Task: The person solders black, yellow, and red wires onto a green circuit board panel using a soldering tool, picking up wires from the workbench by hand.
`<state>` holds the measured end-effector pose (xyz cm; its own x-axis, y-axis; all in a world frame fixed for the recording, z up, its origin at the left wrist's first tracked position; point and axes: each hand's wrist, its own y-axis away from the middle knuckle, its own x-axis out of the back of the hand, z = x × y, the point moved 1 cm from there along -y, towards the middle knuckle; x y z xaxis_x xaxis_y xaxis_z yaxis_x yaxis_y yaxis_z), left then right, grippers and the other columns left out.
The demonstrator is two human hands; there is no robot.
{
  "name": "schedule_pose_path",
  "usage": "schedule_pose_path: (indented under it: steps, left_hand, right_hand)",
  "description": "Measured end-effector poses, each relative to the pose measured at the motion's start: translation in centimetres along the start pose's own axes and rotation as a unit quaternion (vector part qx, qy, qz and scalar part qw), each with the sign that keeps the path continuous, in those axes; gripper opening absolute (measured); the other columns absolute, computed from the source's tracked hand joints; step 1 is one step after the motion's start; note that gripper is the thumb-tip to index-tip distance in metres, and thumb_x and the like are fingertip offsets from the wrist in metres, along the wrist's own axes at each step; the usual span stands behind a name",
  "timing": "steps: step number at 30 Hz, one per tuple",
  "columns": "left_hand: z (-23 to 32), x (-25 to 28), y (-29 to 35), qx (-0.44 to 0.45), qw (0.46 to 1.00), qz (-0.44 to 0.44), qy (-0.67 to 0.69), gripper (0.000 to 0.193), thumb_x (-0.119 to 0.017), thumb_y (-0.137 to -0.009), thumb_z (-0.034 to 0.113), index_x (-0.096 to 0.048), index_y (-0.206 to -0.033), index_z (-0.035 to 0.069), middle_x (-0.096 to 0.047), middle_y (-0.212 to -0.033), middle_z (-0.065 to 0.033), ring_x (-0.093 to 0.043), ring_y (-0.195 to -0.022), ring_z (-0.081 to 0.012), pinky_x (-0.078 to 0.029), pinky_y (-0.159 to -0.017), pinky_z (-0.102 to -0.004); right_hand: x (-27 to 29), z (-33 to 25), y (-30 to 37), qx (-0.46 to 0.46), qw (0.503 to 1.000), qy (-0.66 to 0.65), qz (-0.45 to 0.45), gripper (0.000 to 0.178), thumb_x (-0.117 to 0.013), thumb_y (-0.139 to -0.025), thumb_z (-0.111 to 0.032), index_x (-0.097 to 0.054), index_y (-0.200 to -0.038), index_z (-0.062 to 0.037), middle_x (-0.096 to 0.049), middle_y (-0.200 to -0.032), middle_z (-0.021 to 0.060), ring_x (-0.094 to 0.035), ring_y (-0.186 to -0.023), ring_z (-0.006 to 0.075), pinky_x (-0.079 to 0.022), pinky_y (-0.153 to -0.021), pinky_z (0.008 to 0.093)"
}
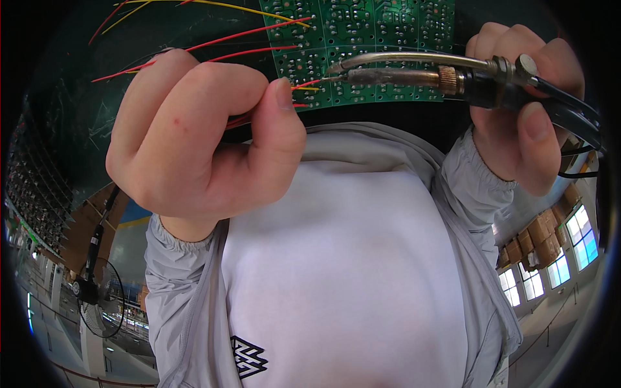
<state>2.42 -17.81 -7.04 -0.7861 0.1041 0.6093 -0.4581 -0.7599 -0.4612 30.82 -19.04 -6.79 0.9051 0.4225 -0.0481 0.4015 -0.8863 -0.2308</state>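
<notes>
My left hand [194,139] is closed in a pinch, thumb against forefinger, on a thin red wire [306,84]. The wire's end reaches over a green circuit board panel [352,35] dotted with solder joints. In my right hand [495,139] is a soldering iron [401,77], with a curved metal feed tube [414,58] clamped along it. The iron's tip points left and lies close to the wire's end, though I cannot tell if they touch. A short yellow wire [312,89] shows just beside the red one.
More red wires [249,31] and yellow wires [239,8] run from the board's left edge across the dark green work surface [65,90]. Black cables [576,116] trail right from the iron. A fan [100,294], stacked cartons [540,233] and windows [582,236] appear in the background.
</notes>
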Motion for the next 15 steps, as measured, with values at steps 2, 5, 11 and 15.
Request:
schedule_pose_path:
  steps: [2,5,11,15]
  left_hand:
    - [0.06,0.0,-0.04,-0.001,1.0,-0.003,-0.001,0.012,-0.072,-0.077,0.0,-0.062,-0.07,0.0,-0.052,-0.057,-0.0024,-0.043,-0.047,-0.0093,-0.03,-0.044,-0.021]
    - [0.1,0.03,-0.03,0.004,1.0,-0.007,-0.003,0.012,-0.072,-0.077,0.0,-0.062,-0.07,0.0,-0.052,-0.058,-0.0023,-0.043,-0.047,-0.009,-0.03,-0.044,-0.021]
    - [0.33,0.02,-0.05,0.012,1.0,-0.005,-0.009,0.012,-0.072,-0.077,0.001,-0.062,-0.071,0.0,-0.051,-0.057,-0.002,-0.043,-0.047,-0.0085,-0.029,-0.043,-0.0208]
    - [0.3,0.03,-0.02,0.012,1.0,-0.007,-0.013,0.013,-0.073,-0.077,0.002,-0.062,-0.07,0.0,-0.052,-0.058,-0.0021,-0.043,-0.047,-0.0084,-0.029,-0.044,-0.0206]
  right_hand:
    - [-0.03,0.03,-0.03,0.0,1.0,-0.003,0.003,0.029,-0.063,-0.083,-0.021,-0.052,-0.107,-0.009,-0.05,-0.08,0.0107,-0.047,-0.071,0.0189,-0.035,-0.061,0.0323]
    - [-0.06,0.01,0.12,-0.002,1.0,-0.002,0.007,0.03,-0.063,-0.082,-0.022,-0.052,-0.106,-0.009,-0.05,-0.08,0.0104,-0.045,-0.07,0.0186,-0.035,-0.061,0.0321]
    - [0.44,0.2,0.12,0.014,1.0,-0.023,0.006,0.027,-0.06,-0.08,-0.024,-0.053,-0.102,-0.0089,-0.049,-0.081,0.0099,-0.041,-0.069,0.0183,-0.032,-0.061,0.0324]
    - [0.21,0.04,0.31,0.002,0.999,-0.027,0.022,0.026,-0.059,-0.081,-0.025,-0.053,-0.1,-0.0088,-0.049,-0.081,0.0102,-0.041,-0.069,0.0185,-0.031,-0.061,0.0329]
